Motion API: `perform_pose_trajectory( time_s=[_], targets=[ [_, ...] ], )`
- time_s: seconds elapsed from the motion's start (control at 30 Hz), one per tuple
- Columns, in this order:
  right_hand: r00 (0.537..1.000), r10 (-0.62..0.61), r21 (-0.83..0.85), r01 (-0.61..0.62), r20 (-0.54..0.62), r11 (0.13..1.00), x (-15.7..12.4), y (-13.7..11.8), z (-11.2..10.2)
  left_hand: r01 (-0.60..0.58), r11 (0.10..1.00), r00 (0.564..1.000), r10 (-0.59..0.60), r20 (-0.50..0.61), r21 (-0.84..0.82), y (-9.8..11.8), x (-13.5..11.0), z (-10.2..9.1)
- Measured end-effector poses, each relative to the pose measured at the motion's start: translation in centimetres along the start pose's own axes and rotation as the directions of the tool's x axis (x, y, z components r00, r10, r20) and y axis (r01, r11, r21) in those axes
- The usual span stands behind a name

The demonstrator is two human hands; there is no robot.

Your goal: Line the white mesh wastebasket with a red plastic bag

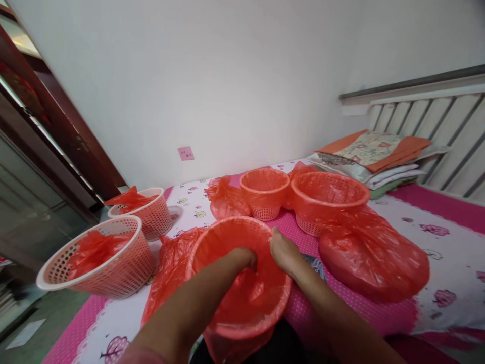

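A basket lined with a red plastic bag (227, 237) stands right in front of me on the bed. My left hand (242, 257) reaches down inside it, fingers buried in the red plastic so I cannot see them. My right hand (283, 252) grips the basket's right rim, thumb up over the edge and fingers curled on the outside.
Two more bag-lined baskets (264, 192) (329, 194) stand behind, with a puffed red bag (373, 258) at the right. Two white mesh baskets (100, 260) (146, 212) holding red bags sit at the left. Folded bedding (373, 156) lies by the headboard; the floor drops off at the left.
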State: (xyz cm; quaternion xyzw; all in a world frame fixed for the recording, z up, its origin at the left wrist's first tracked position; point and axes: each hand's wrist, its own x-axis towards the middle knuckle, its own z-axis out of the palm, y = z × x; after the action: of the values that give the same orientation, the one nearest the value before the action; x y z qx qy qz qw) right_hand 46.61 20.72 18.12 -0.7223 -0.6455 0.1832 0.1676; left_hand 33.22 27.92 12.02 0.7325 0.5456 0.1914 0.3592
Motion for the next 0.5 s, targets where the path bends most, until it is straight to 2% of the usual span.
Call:
perform_pose_trajectory(
  time_s=[0.1, 0.17, 0.23, 0.33, 0.37, 0.5],
  targets=[
    [1.0, 0.004, 0.018, -0.004, -0.005, 1.0, -0.4, 0.3, 0.0, -0.032, 0.998, 0.985, 0.024, 0.171, 0.047, 0.9, -2.2, -4.3],
    [1.0, 0.005, 0.03, -0.005, -0.006, 1.0, -0.7, 0.3, 0.0, -0.071, 0.996, 0.968, 0.056, 0.244, 0.051, 0.6, -5.9, -6.9],
    [1.0, 0.008, 0.035, -0.008, -0.002, 0.999, -0.9, 0.3, 0.0, -0.104, 0.993, 0.958, 0.085, 0.274, 0.057, -0.2, -10.4, -8.8],
    [1.0, 0.014, 0.028, -0.014, 0.0, 1.0, -0.9, 0.3, 0.0, -0.162, 0.961, 0.985, 0.142, 0.101, 0.223, -1.4, -16.6, -9.9],
    [1.0, 0.015, 0.025, -0.015, -0.001, 1.0, -0.8, 0.3, 0.0, -0.163, 0.944, 0.986, 0.148, 0.074, 0.287, -1.8, -18.1, -9.9],
    [0.999, 0.03, 0.019, -0.03, -0.011, 0.999, -0.5, 0.4, 0.1, -0.182, 0.913, 0.964, 0.239, -0.116, 0.364, -3.4, -22.1, -9.3]
  ],
)
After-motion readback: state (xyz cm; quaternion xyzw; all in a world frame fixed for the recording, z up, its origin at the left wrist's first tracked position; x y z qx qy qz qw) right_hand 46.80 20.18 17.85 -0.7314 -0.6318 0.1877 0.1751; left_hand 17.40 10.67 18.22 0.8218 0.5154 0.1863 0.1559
